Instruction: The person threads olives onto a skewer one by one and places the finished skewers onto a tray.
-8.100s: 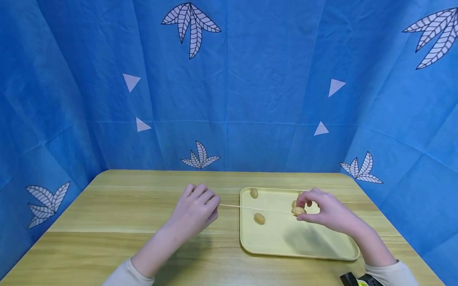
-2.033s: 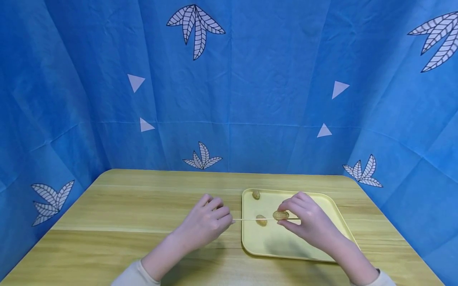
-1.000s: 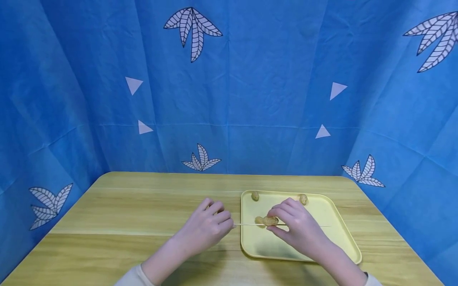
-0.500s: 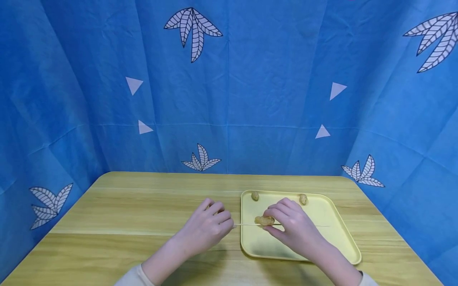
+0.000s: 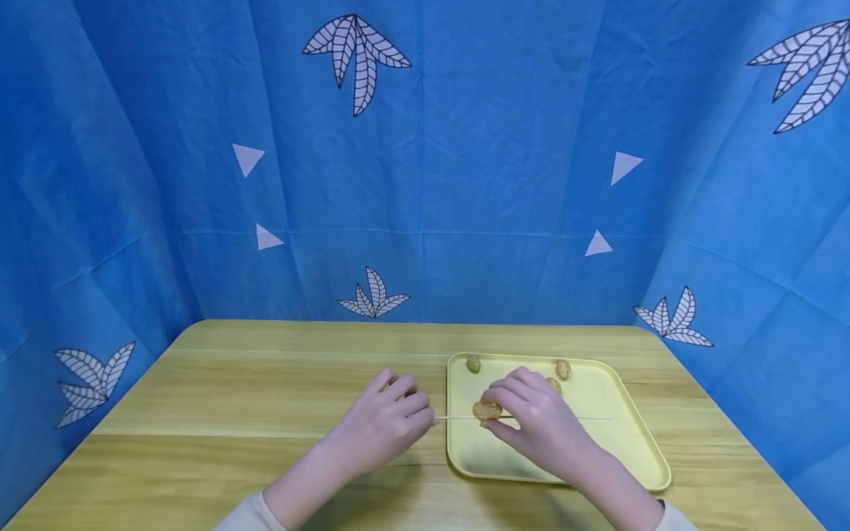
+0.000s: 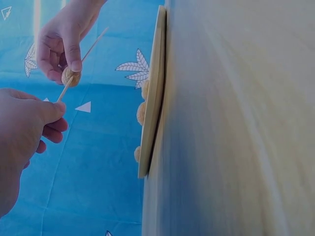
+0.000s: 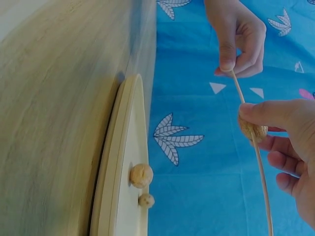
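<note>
In the head view, my left hand (image 5: 388,417) grips the end of a thin wooden skewer (image 5: 454,417) that runs level to the right above the tray. Thumb and fingers of my right hand (image 5: 541,413) pinch a round golden-tan fried puff (image 5: 488,411). In the right wrist view, the skewer (image 7: 263,182) passes through this puff (image 7: 255,129), its long free length extending beyond my fingers. The left wrist view shows the puff (image 6: 72,76) a short gap from my left fingertips. The skewer's held end is hidden in my left fist.
A pale yellow tray (image 5: 598,457) lies on the wooden table (image 5: 265,398), right of centre. More tan puffs rest in it: one at its back left corner (image 5: 473,363), another at the back right (image 5: 563,369), and one partly behind my right hand (image 5: 554,384). Blue patterned cloth (image 5: 505,147) surrounds the table.
From the skewer's far tip, my right hand has slid the puff left along it toward my left hand. The skewer's tip now sticks out right of my right hand. My left hand shifted slightly right.
</note>
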`<state>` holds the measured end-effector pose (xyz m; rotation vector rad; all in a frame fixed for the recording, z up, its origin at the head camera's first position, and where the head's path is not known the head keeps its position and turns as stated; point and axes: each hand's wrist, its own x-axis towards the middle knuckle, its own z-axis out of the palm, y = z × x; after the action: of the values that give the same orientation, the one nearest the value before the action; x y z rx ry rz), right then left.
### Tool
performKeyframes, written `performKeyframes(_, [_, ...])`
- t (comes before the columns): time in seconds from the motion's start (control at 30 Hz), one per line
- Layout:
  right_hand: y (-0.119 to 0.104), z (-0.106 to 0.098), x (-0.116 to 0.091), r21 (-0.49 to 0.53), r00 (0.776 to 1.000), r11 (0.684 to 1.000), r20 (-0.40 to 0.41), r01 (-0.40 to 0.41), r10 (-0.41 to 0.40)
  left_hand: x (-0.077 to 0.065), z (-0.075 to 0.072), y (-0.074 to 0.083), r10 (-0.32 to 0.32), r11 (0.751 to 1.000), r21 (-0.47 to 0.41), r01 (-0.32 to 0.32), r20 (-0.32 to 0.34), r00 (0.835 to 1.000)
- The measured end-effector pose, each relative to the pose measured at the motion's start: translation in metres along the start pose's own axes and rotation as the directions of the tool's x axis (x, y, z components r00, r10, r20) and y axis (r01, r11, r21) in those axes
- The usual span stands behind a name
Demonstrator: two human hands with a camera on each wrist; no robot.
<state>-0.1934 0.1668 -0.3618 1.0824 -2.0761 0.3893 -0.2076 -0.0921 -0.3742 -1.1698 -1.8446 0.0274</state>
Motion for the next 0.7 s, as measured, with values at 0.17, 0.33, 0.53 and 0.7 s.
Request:
performKeyframes(0.17, [0.0003,0.0021,0.0009,-0.009,0.999,1.0,-0.022,0.029,-0.029,-0.0007,0.0011,-0.0011,0.0,1.0,0.002,0.0,-0.021,1.0])
performKeyframes(0.33, [-0.0001,0.0033,0.0006,-0.021,0.999,0.999,-0.022,0.028,-0.028,-0.0008,0.0011,-0.0029,0.001,1.0,0.016,-0.001,-0.03,1.0])
performKeyframes(0.53, [-0.0003,0.0033,0.0005,-0.014,0.999,1.0,-0.026,0.028,-0.028,-0.0007,-0.0006,-0.0037,0.009,1.0,-0.012,-0.009,-0.022,1.0])
performKeyframes(0.7, [0.0011,0.0005,0.0015,-0.005,1.0,1.0,-0.018,0.016,-0.016,-0.0011,-0.0035,-0.0073,0.017,1.0,-0.022,-0.017,-0.024,1.0])
